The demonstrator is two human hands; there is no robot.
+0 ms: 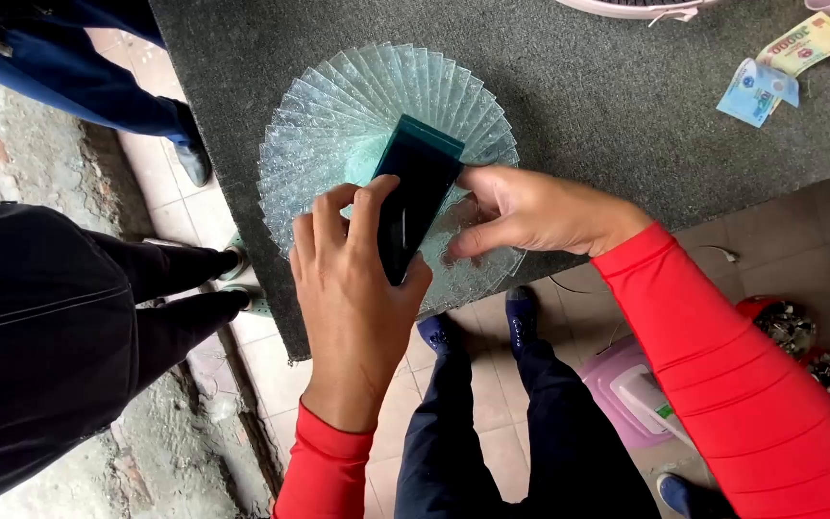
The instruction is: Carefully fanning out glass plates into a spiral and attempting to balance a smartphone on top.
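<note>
The fan of glass sheets (pixel 377 125) lies on the mat (pixel 607 106). A phone (pixel 413 197) rests on the fan, toward its near edge. The left hand (pixel 353 288) grips the phone from the fan's near left; the right hand (pixel 530 211) presses the fan's right edge. Banknotes (pixel 780 67) lie on the mat, far right of the fan.

Single view, head-worn camera, pointing steeply down from above the person's own arms. Close range: both hands fill frame centre over the dark mat (pixel 626 106), which spans the upper frame. Floor tiles (pixel 271 365) and the person's feet show at lower centre. No second view.
</note>
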